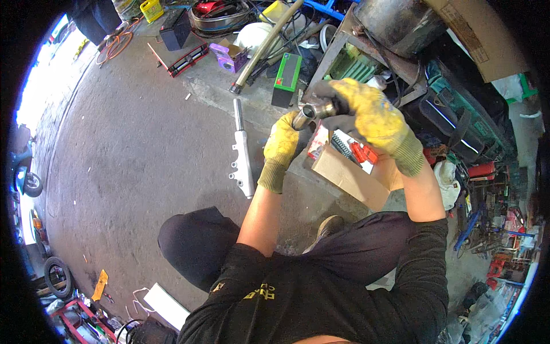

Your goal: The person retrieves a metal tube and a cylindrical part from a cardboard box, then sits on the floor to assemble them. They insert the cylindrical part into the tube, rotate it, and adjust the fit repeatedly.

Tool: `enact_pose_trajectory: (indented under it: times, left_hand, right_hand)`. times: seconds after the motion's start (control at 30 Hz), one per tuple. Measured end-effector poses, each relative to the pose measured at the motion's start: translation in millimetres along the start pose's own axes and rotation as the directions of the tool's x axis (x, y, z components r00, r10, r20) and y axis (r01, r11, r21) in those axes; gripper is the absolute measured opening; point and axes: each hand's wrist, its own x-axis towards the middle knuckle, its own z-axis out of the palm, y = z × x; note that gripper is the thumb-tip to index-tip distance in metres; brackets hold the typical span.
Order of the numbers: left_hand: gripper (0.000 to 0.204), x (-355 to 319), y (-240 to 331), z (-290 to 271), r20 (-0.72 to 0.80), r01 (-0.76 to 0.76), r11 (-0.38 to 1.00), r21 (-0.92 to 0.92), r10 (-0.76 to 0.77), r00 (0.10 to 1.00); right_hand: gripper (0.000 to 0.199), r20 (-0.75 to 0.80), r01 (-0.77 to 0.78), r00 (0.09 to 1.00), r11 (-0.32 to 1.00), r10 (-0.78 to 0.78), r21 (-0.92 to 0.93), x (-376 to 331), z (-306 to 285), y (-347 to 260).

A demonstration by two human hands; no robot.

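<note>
Here I am watching both gloved hands working together on a short metal tube (312, 112), steel-grey with an open round mouth facing the camera. The left hand (282, 143), in a yellow work glove, is gripping the tube from underneath, its fingers wrapped up around the near end so that the open mouth is sitting just above the fingertips. The right hand (366, 117), in a yellow glove with dark grey fingers, is closing over the far end of the tube from above, the fingers clenched around it and hiding that end. So the tube is lying between the two hands, held in the air, tilted slightly down toward the left fingers.

Just below the right fingers an open cardboard box (349, 172) is sitting on the concrete floor (132, 143), with red parts and a dark coiled spring showing inside. To the outer side of the left fingers, well apart from them, a silver fork leg (242, 155) is lying on the floor. Beyond both sets of fingers, a green-topped battery (286, 77) is standing near a wooden handle (266, 46), among scattered workshop clutter.
</note>
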Motion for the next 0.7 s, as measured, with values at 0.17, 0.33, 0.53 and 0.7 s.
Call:
enact_pose_trajectory:
  times: [0.17, 0.33, 0.53, 0.7]
  left_hand:
    - [0.033, 0.7, -26.5, 0.8, 0.004, -0.085, 0.981, -0.176, 0.087, 0.996]
    - [0.039, -9.3, -14.9, -6.7, 0.003, -0.073, 0.993, -0.093, 0.074, 0.997]
    - [0.041, -11.8, -4.6, -13.1, 0.007, -0.097, 0.995, -0.037, 0.097, 0.995]
    - [0.051, -11.1, -11.0, -19.2, 0.032, -0.018, 0.996, -0.093, 0.021, 0.999]
  right_hand:
    - [0.041, 0.148, -0.04, 0.988, 0.999, 0.035, 0.033, 23.0, 17.6, -6.7]
    - [0.04, 0.262, -0.035, 0.965, 0.998, 0.018, 0.061, 29.8, 7.5, -24.1]
    - [0.047, 0.065, 0.039, 0.996, 0.97, -0.057, 0.242, 18.6, 1.0, -17.2]
    - [0.037, 0.074, 0.048, 0.995, 0.95, -0.074, 0.307, 32.5, 12.7, -20.4]
